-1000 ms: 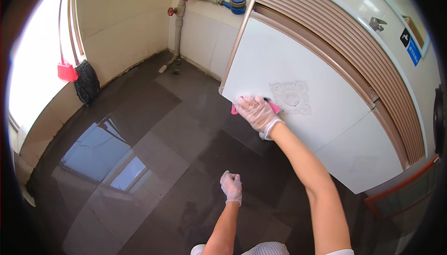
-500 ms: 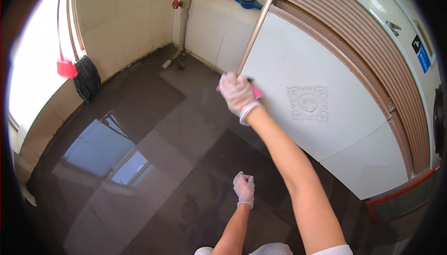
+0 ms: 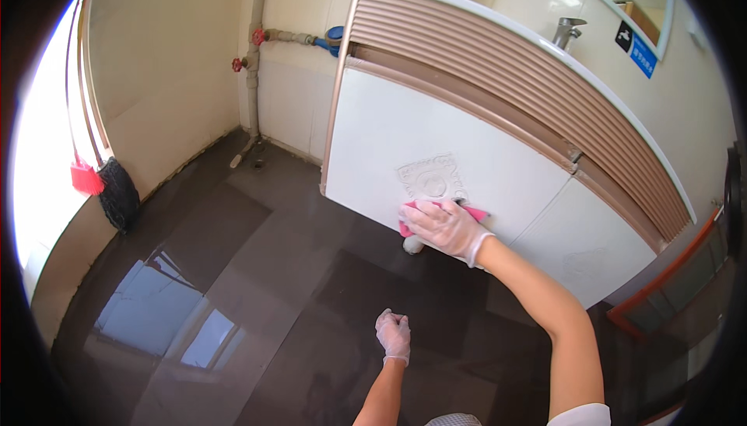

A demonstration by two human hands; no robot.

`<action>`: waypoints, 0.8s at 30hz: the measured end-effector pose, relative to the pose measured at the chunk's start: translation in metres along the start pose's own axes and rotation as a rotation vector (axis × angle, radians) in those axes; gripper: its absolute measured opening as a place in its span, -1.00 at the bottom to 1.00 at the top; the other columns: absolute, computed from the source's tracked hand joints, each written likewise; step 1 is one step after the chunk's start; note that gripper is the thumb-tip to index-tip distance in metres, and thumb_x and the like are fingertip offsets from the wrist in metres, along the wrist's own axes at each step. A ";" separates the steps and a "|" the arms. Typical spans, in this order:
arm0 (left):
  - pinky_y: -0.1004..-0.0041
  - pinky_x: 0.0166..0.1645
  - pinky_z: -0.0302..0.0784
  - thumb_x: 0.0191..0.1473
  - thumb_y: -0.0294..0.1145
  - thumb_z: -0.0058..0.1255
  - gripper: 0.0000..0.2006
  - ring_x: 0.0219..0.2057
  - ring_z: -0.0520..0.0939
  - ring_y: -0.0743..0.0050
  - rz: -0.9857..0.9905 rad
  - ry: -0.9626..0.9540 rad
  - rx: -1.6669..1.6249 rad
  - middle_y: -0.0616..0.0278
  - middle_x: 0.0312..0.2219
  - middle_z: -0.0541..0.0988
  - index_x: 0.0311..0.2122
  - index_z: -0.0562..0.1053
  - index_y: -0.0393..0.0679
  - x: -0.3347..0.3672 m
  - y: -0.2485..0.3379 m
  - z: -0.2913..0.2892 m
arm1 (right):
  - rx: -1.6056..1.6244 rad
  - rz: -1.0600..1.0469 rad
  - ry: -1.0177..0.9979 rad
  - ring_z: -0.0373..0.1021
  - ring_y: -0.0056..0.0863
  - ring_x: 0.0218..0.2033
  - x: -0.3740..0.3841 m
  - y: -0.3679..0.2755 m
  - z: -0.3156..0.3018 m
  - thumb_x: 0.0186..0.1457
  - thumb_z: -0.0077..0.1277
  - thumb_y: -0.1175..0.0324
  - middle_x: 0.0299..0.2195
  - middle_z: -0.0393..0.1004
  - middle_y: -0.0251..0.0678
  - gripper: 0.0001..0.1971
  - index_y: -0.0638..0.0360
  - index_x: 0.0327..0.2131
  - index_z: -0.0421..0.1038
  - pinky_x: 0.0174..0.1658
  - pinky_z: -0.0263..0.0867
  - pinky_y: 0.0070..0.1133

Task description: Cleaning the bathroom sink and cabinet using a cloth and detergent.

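My right hand (image 3: 450, 231), in a clear thin glove, presses a pink cloth (image 3: 477, 213) against the white cabinet door (image 3: 373, 130). Its fingers are bent over the cloth, just below the embossed ornament (image 3: 430, 177) and close to the door's lower edge. Low in front of me, my left hand (image 3: 394, 336) is gloved too. Its fingers are curled in, nothing shows in them, and it hangs above the dark tiled floor (image 3: 311, 270) without touching the cabinet.
Above the door run a ribbed bronze-coloured front (image 3: 467, 37) and a countertop with a faucet (image 3: 569, 31). Pipes with red valves (image 3: 238, 64) stand in the corner. A red broom (image 3: 85, 178) and a black mop (image 3: 118, 194) lean at left. A wood-framed panel (image 3: 669, 286) stands at right.
My right hand has moved with the pink cloth from the cabinet's left edge to below the ornament. The view has shifted, bringing in more of the countertop. My left hand stays closed.
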State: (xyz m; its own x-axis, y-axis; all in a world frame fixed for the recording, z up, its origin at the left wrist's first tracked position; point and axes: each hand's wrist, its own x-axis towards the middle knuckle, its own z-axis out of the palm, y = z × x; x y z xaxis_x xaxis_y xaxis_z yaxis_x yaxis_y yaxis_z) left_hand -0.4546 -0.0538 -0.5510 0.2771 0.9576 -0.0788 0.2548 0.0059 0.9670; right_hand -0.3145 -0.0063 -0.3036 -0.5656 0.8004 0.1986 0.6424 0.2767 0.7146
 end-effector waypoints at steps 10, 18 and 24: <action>0.29 -0.03 0.23 -0.24 -0.42 0.08 -0.88 -0.12 0.35 0.08 0.121 -0.008 0.075 -0.04 -0.21 0.40 -0.61 0.40 -0.21 0.008 -0.008 -0.017 | -0.363 0.271 0.544 0.15 -0.52 -0.15 0.153 0.097 -0.067 -0.12 -0.18 0.36 -0.18 0.25 -0.42 -0.64 0.11 -0.15 0.29 -0.26 0.10 -0.58; 0.33 -0.02 0.20 -0.20 -0.53 0.03 -0.92 -0.11 0.32 0.10 0.040 0.049 -0.021 -0.06 -0.18 0.35 -0.58 0.37 -0.23 0.016 -0.011 -0.036 | -0.503 0.394 0.305 0.11 -0.41 -0.09 0.175 0.093 -0.040 -0.05 -0.29 0.33 -0.07 0.17 -0.29 -0.58 0.21 -0.06 0.21 -0.18 0.09 -0.47; 0.33 0.00 0.17 -0.20 -0.54 0.03 -0.90 -0.09 0.29 0.09 -0.017 -0.090 -0.050 -0.08 -0.17 0.34 -0.58 0.35 -0.26 0.006 -0.002 -0.015 | -0.481 0.423 0.256 0.12 -0.45 -0.10 0.069 0.094 -0.075 -0.07 -0.27 0.34 -0.05 0.18 -0.33 -0.57 0.19 -0.05 0.20 -0.23 0.10 -0.51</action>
State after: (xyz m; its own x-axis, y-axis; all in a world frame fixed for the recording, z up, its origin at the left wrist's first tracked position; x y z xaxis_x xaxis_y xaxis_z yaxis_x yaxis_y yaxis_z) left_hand -0.4669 -0.0438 -0.5496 0.3561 0.9274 -0.1148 0.2140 0.0387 0.9761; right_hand -0.3317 0.0345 -0.1720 -0.4592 0.6205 0.6357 0.5673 -0.3459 0.7473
